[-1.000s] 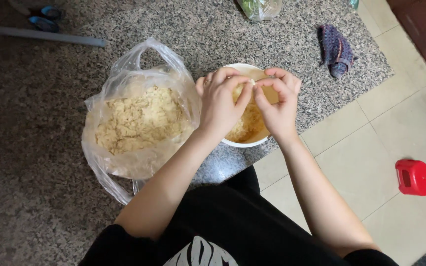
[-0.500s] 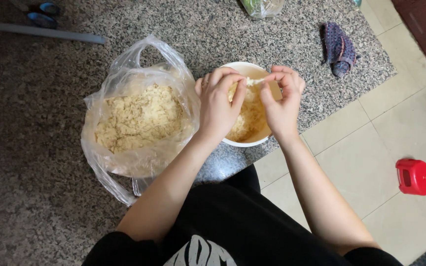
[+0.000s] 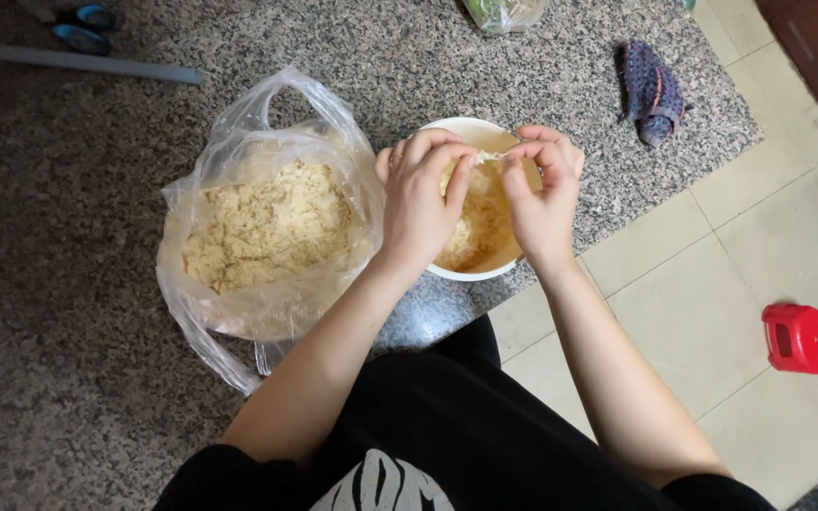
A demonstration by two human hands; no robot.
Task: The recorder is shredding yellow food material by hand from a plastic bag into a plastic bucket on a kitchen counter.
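Head view: a white bowl [image 3: 523, 257] is seen on a speckled stone counter [image 3: 68, 378], close to the near edge, with both hands held over it. The left hand [image 3: 420, 194] is curled, its fingertips pinched on one end of a small pale strip [image 3: 490, 157]; the right hand [image 3: 543, 189] is curled the same way and pinched on the other end, so the strip is stretched between them just above the bowl's far rim. Neither hand is spread open. A ring is worn on the left hand. The bowl is partly filled with pale shredded pieces of the same colour.

Just left of the bowl, touching or nearly touching the left wrist, a clear plastic bag [image 3: 267, 208] is stood open, heaped with more of the yellowish crumbly stuff. Far right on the counter a blue knitted cloth [image 3: 651, 90] is laid; to the right, on the tiled floor, a red container [image 3: 797, 338] is set well apart.

Several slips are judged possible. Shreds could be dropped outside the rim, since the strip is held over the far edge rather than the middle. The bowl could be nudged off the counter by a forearm, being so near the edge. The bag, soft-walled and full, could be tipped by the left arm and its contents spilled.
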